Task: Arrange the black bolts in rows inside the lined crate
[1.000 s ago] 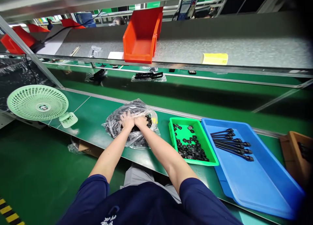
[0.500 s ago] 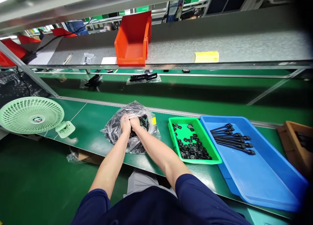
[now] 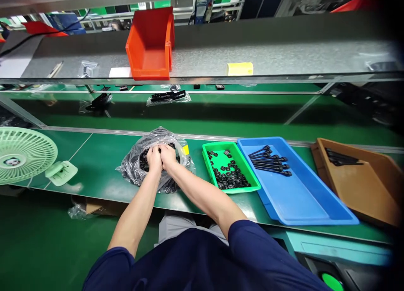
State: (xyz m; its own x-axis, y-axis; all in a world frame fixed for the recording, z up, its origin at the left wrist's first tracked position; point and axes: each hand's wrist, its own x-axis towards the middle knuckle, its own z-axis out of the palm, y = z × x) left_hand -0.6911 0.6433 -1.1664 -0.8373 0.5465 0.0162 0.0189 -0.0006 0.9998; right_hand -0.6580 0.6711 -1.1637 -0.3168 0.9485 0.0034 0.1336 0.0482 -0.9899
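A clear plastic bag (image 3: pixel 131 173) with its mouth open lies on the green bench, filled with small black plastic parts (image 3: pixel 144 161). Both hands are inside its mouth, side by side and touching. My left hand (image 3: pixel 154 158) has its fingers curled down into the black parts. Beside it, my right hand (image 3: pixel 167 155) is cupped the same way. The fingertips are hidden, and how many parts they close on cannot be seen. To the right, a green tray (image 3: pixel 206 156) holds many similar black parts, piled toward its near end.
A blue tray (image 3: pixel 315 198) with several black rods (image 3: pixel 271 166) stands right of the green tray, then a brown tray (image 3: pixel 369 185) with black pieces. A pale green fan (image 3: pixel 28 156) is at left. Above, a metal shelf (image 3: pixel 202 51) carries a red bin (image 3: pixel 150 51).
The view has turned to the right, bringing more of the brown tray into sight. My hands have stayed in the bag; they have shifted from overlapping to side by side, and its mouth looks wider.
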